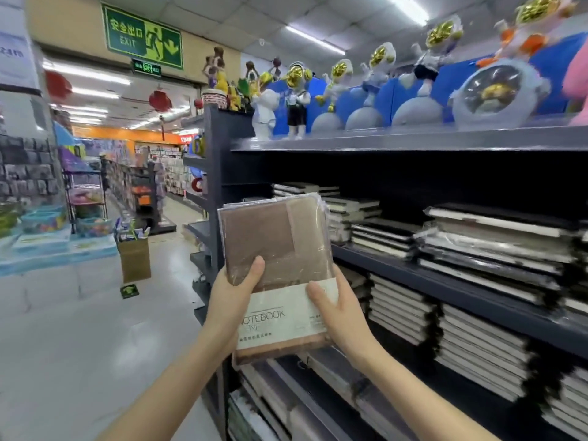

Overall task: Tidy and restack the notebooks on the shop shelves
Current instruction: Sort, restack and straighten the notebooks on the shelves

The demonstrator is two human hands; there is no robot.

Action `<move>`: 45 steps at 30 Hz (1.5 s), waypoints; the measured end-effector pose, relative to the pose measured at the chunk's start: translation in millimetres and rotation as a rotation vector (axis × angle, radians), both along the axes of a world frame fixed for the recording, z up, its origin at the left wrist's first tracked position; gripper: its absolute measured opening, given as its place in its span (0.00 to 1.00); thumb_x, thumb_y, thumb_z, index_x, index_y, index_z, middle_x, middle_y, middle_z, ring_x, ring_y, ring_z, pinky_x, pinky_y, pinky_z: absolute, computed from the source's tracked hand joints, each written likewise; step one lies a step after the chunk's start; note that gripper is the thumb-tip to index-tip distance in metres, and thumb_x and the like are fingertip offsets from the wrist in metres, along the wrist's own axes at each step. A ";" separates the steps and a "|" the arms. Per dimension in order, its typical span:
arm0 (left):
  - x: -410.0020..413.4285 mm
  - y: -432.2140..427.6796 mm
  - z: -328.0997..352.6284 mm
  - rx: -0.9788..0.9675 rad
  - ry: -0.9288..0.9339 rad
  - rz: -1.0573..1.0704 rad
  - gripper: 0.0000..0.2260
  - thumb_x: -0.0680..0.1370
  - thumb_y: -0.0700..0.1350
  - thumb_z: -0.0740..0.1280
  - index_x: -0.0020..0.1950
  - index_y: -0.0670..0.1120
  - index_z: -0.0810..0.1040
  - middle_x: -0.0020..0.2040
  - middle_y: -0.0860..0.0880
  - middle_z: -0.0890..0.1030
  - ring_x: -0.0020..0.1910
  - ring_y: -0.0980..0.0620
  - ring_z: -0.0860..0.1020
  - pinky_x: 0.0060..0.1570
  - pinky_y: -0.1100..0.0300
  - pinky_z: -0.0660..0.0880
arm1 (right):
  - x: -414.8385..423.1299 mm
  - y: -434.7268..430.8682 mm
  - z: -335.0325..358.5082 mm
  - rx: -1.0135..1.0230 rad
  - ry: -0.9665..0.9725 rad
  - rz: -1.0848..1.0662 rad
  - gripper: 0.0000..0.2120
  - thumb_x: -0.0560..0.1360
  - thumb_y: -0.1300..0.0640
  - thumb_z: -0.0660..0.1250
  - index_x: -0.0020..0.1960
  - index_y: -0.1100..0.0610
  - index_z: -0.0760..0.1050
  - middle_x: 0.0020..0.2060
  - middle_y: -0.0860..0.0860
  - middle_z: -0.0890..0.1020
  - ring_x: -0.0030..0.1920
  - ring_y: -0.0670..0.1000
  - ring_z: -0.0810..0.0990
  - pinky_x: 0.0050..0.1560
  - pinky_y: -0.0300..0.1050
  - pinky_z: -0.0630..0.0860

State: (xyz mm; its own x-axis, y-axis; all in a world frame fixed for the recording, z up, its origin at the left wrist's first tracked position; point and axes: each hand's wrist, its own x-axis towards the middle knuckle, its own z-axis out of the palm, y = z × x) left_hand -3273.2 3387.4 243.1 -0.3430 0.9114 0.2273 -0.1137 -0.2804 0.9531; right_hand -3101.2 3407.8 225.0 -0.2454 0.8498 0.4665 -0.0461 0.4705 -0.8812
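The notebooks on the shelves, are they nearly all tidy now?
Not yet. The black-covered notebook stacks on the lower shelf look fairly even. Right now the left hand and right hand hold a plastic-wrapped bundle of brown notebooks upright in front of the shelves. Still left: placing that bundle, and straightening the leaning black notebook piles on the middle shelf.

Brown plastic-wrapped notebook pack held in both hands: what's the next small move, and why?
Probably carry the brown plastic-wrapped notebook pack right, toward the flat stacks of dark notebooks on the grey metal shelf, and lay it flat. The left hand and right hand grip its lower edges upright, off the shelf, while shelved stock lies flat.
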 end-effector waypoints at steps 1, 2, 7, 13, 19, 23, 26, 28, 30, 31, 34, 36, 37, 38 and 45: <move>-9.3 16.3 2.0 -0.018 -0.003 -0.024 0.23 0.69 0.59 0.72 0.58 0.49 0.77 0.50 0.49 0.84 0.46 0.49 0.84 0.45 0.53 0.80 | -7.7 12.0 1.3 -0.010 0.001 -0.018 0.16 0.78 0.52 0.65 0.64 0.48 0.70 0.54 0.50 0.83 0.53 0.49 0.83 0.52 0.48 0.80; -18.6 31.9 3.8 -0.043 -0.005 -0.056 0.25 0.66 0.60 0.74 0.58 0.49 0.77 0.51 0.49 0.84 0.47 0.47 0.83 0.48 0.50 0.80 | -15.1 22.7 2.2 -0.021 0.006 -0.039 0.15 0.78 0.51 0.65 0.63 0.49 0.71 0.53 0.50 0.83 0.52 0.49 0.83 0.50 0.45 0.80; -53.9 107.7 13.9 -0.057 0.075 -0.225 0.21 0.70 0.58 0.73 0.58 0.50 0.76 0.51 0.47 0.84 0.48 0.45 0.83 0.54 0.44 0.78 | -44.0 69.5 5.0 -0.067 0.057 -0.174 0.12 0.77 0.52 0.65 0.60 0.52 0.73 0.49 0.48 0.84 0.47 0.45 0.84 0.42 0.36 0.78; -72.7 184.3 39.4 -0.024 0.198 -0.545 0.14 0.76 0.51 0.68 0.59 0.49 0.74 0.51 0.48 0.84 0.48 0.47 0.83 0.52 0.47 0.78 | -69.0 102.8 16.3 -0.069 0.146 -0.442 0.13 0.76 0.50 0.65 0.59 0.51 0.74 0.49 0.48 0.85 0.49 0.47 0.84 0.47 0.41 0.80; -51.5 230.3 57.5 0.040 0.247 -0.811 0.22 0.74 0.45 0.70 0.66 0.49 0.68 0.53 0.50 0.83 0.46 0.51 0.84 0.42 0.57 0.79 | -60.3 108.1 38.2 -0.154 0.262 -0.750 0.09 0.76 0.51 0.66 0.54 0.52 0.77 0.42 0.47 0.86 0.42 0.46 0.85 0.37 0.39 0.80; -26.8 245.7 68.8 0.154 0.271 -0.962 0.26 0.73 0.42 0.72 0.67 0.54 0.67 0.56 0.54 0.81 0.50 0.55 0.81 0.45 0.62 0.75 | -36.8 105.2 56.3 -0.220 0.337 -0.902 0.09 0.76 0.51 0.66 0.53 0.54 0.78 0.42 0.50 0.86 0.43 0.51 0.85 0.35 0.43 0.81; -10.2 258.2 76.1 0.245 0.353 -1.013 0.28 0.67 0.47 0.75 0.63 0.59 0.70 0.58 0.57 0.80 0.56 0.58 0.78 0.57 0.57 0.74 | -16.7 106.4 72.0 -0.245 0.388 -0.971 0.09 0.77 0.52 0.67 0.53 0.56 0.78 0.44 0.51 0.86 0.44 0.52 0.85 0.34 0.40 0.79; -1.9 263.5 76.9 0.288 0.396 -1.033 0.35 0.62 0.51 0.76 0.66 0.58 0.69 0.61 0.57 0.78 0.59 0.57 0.77 0.62 0.52 0.72 | -3.5 107.9 78.7 -0.247 0.401 -0.999 0.10 0.76 0.51 0.68 0.52 0.56 0.78 0.43 0.50 0.86 0.44 0.50 0.85 0.38 0.40 0.79; 4.7 267.5 74.6 0.322 0.388 -1.032 0.38 0.62 0.49 0.78 0.70 0.54 0.67 0.62 0.57 0.77 0.61 0.58 0.75 0.63 0.55 0.72 | 4.9 113.3 83.0 -0.266 0.415 -1.015 0.22 0.67 0.44 0.75 0.54 0.56 0.78 0.47 0.50 0.86 0.50 0.52 0.84 0.53 0.47 0.79; 8.2 269.1 74.2 0.342 0.377 -1.025 0.36 0.65 0.47 0.78 0.69 0.55 0.68 0.60 0.59 0.77 0.61 0.59 0.75 0.62 0.58 0.72 | 9.2 117.5 84.1 -0.286 0.444 -1.044 0.32 0.60 0.40 0.78 0.57 0.57 0.78 0.51 0.51 0.85 0.54 0.54 0.82 0.60 0.53 0.75; 15.5 271.6 76.0 0.431 0.456 -1.055 0.28 0.68 0.52 0.75 0.65 0.58 0.71 0.58 0.63 0.78 0.59 0.62 0.75 0.59 0.61 0.73 | 18.3 126.9 89.1 -0.305 0.495 -1.046 0.26 0.65 0.44 0.76 0.57 0.57 0.79 0.54 0.54 0.83 0.55 0.57 0.81 0.66 0.57 0.70; 17.9 274.6 76.8 0.458 0.490 -1.084 0.29 0.68 0.56 0.74 0.66 0.59 0.70 0.60 0.62 0.78 0.60 0.63 0.75 0.60 0.60 0.72 | 18.7 132.1 94.7 -0.315 0.503 -1.070 0.20 0.68 0.46 0.75 0.54 0.57 0.80 0.53 0.54 0.84 0.54 0.57 0.81 0.64 0.56 0.72; 18.0 277.2 77.1 0.471 0.490 -1.087 0.26 0.69 0.55 0.74 0.66 0.60 0.70 0.59 0.63 0.78 0.60 0.64 0.75 0.61 0.62 0.72 | 18.6 133.9 97.6 -0.305 0.504 -1.080 0.22 0.66 0.45 0.77 0.54 0.57 0.80 0.53 0.54 0.83 0.54 0.57 0.81 0.64 0.56 0.73; 18.1 279.8 77.6 0.487 0.499 -1.086 0.24 0.71 0.52 0.73 0.65 0.61 0.70 0.59 0.65 0.78 0.60 0.65 0.75 0.61 0.63 0.71 | 18.8 136.4 100.5 -0.287 0.511 -1.089 0.27 0.61 0.43 0.79 0.54 0.56 0.80 0.54 0.54 0.83 0.54 0.58 0.81 0.64 0.56 0.73; 19.5 297.3 75.6 0.564 0.487 -1.011 0.25 0.74 0.46 0.71 0.69 0.55 0.70 0.59 0.64 0.78 0.59 0.66 0.75 0.60 0.68 0.71 | 30.3 142.8 109.8 -0.291 0.513 -1.114 0.36 0.55 0.42 0.80 0.58 0.56 0.77 0.56 0.53 0.82 0.56 0.58 0.80 0.66 0.61 0.69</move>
